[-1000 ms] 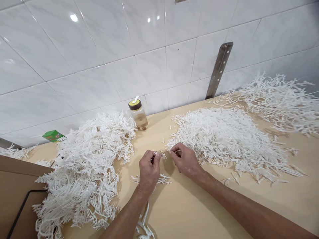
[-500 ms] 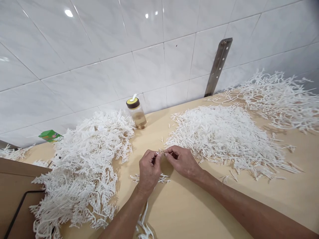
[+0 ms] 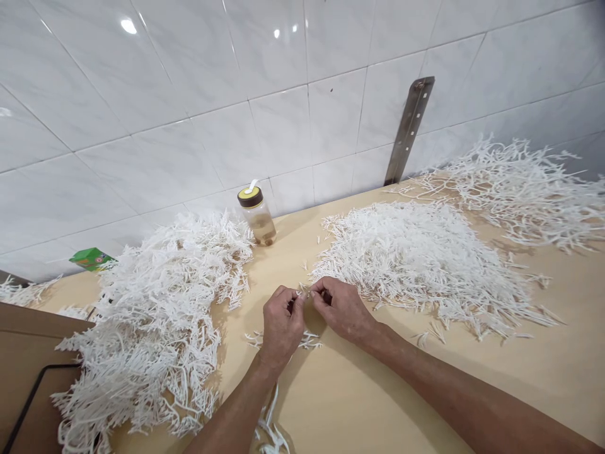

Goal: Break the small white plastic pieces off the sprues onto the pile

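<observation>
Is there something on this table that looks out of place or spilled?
No liquid spill shows. The bottle and the green box seem slightly out of place, sitting so close to the left heap of white pieces. A few loose bits lie just outside the middle pile.

Pinched piece point(image 3: 303, 287) mostly hidden, rightmost pile point(image 3: 524, 197) cropped

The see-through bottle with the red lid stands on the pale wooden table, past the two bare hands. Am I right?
Not quite: the head view shows a yellow lid with a dark rim, not red. The see-through bottle does stand on the pale wooden table, past the bare left hand and bare right hand.
</observation>
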Demonstrator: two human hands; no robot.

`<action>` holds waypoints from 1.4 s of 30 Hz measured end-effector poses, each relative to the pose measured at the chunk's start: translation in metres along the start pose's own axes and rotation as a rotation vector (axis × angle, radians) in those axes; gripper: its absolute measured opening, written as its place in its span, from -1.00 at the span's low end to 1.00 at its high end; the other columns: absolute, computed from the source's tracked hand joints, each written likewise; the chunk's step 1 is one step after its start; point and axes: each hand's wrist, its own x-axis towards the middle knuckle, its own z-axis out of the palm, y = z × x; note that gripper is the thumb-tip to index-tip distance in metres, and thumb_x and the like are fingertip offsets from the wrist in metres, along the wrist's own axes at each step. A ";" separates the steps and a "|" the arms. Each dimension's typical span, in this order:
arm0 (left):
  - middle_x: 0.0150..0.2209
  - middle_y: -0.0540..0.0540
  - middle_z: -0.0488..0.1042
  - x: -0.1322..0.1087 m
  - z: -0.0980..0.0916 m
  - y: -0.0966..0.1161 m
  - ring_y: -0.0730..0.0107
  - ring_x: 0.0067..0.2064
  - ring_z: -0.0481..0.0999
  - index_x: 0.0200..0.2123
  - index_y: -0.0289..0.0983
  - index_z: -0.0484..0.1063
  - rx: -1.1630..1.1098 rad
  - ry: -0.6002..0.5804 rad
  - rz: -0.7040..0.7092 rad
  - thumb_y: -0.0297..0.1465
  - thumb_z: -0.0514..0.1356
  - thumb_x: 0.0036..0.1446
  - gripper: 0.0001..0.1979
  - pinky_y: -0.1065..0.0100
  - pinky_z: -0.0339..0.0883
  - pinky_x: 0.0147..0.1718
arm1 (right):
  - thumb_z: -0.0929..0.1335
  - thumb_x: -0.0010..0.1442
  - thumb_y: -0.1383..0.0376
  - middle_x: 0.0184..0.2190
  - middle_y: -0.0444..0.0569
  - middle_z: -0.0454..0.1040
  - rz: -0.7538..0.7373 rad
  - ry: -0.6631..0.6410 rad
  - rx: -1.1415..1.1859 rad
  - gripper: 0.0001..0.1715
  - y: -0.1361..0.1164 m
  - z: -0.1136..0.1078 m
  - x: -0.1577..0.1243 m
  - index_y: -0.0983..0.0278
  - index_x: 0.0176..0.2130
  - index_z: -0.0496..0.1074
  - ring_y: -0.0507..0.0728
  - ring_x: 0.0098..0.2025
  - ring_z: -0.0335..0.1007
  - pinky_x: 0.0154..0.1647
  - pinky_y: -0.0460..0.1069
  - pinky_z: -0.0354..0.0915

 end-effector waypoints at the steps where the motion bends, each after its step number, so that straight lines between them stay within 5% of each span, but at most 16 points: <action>1: -0.51 0.02 0.30 -0.001 -0.001 0.002 0.49 -0.49 0.29 -0.51 -0.27 0.38 -0.004 -0.010 0.012 -0.37 0.16 0.23 -0.75 0.42 0.15 -0.47 | 0.27 0.17 0.32 -0.49 -0.09 0.47 0.007 0.020 -0.022 -0.84 0.001 0.001 0.001 0.28 -0.36 0.45 0.08 -0.45 0.35 -0.37 -0.02 0.25; 5: -0.50 0.01 0.30 -0.003 -0.001 0.010 0.48 -0.48 0.27 -0.49 -0.28 0.41 -0.112 -0.005 -0.008 -0.32 0.17 0.22 -0.75 0.42 0.15 -0.46 | 0.29 0.17 0.28 -0.54 -0.12 0.45 0.096 0.081 -0.004 -0.86 0.006 0.002 0.004 0.26 -0.38 0.41 0.07 -0.49 0.34 -0.43 -0.04 0.24; 10: -0.55 0.08 0.25 0.004 -0.001 0.004 0.57 -0.57 0.13 -0.37 -0.29 0.44 -0.413 0.202 -0.388 -0.15 0.18 0.21 -0.69 0.49 0.05 -0.58 | 0.31 0.22 0.22 -0.56 -0.16 0.42 0.153 0.091 0.143 -0.84 0.005 0.001 0.002 0.24 -0.34 0.39 0.04 -0.58 0.32 -0.55 -0.07 0.24; 17: -0.60 0.11 0.24 0.016 -0.006 0.000 0.62 -0.66 0.12 -0.31 -0.33 0.47 -0.671 0.288 -0.616 -0.01 0.23 0.10 -0.56 0.54 0.02 -0.72 | 0.26 0.31 0.27 -0.29 0.04 0.52 -0.175 0.174 0.123 -0.82 -0.003 0.006 -0.009 0.27 -0.16 0.42 0.06 -0.43 0.41 -0.49 -0.06 0.36; 21: -0.47 0.00 0.39 0.016 -0.007 -0.001 0.58 -0.55 0.32 -0.26 -0.34 0.50 -0.723 0.333 -0.622 0.02 0.24 0.06 -0.51 0.54 0.18 -0.62 | 0.19 0.36 0.37 -0.12 0.08 0.53 -0.366 -0.017 0.192 -0.68 -0.008 0.007 -0.016 0.25 0.06 0.35 0.13 -0.17 0.51 -0.16 0.04 0.47; 25: -0.45 0.00 0.40 0.016 -0.006 -0.003 0.57 -0.53 0.34 -0.25 -0.34 0.50 -0.743 0.349 -0.626 0.00 0.25 0.08 -0.52 0.51 0.22 -0.57 | 0.13 0.36 0.44 0.14 0.13 0.42 -0.478 -0.233 0.131 -0.48 -0.012 0.006 -0.017 0.21 0.26 0.18 0.18 0.15 0.37 0.12 0.15 0.38; 30: -0.46 0.02 0.38 0.015 -0.005 -0.007 0.59 -0.53 0.30 -0.29 -0.32 0.50 -0.693 0.344 -0.578 -0.04 0.24 0.11 -0.58 0.51 0.23 -0.54 | 0.22 0.38 0.32 0.09 0.13 0.44 -0.549 -0.317 -0.058 -0.57 -0.020 0.007 -0.015 0.24 0.21 0.24 0.22 0.16 0.33 0.21 0.25 0.25; 37: -0.44 0.01 0.40 0.015 -0.005 -0.009 0.64 -0.56 0.19 -0.37 -0.32 0.48 -0.631 0.337 -0.538 -0.08 0.21 0.16 -0.62 0.54 0.10 -0.61 | 0.22 0.38 0.22 0.08 0.28 0.42 -0.413 -0.056 -0.374 -0.60 0.001 0.008 -0.008 0.39 0.10 0.34 0.35 0.19 0.27 0.23 0.36 0.20; 42: -0.43 -0.01 0.43 0.015 -0.005 -0.007 0.63 -0.55 0.21 -0.36 -0.32 0.48 -0.597 0.320 -0.533 -0.09 0.19 0.17 -0.63 0.53 0.13 -0.58 | 0.17 0.39 0.26 0.12 0.33 0.39 -0.331 0.135 -0.375 -0.56 0.006 0.006 -0.005 0.41 0.15 0.32 0.37 0.24 0.24 0.21 0.37 0.25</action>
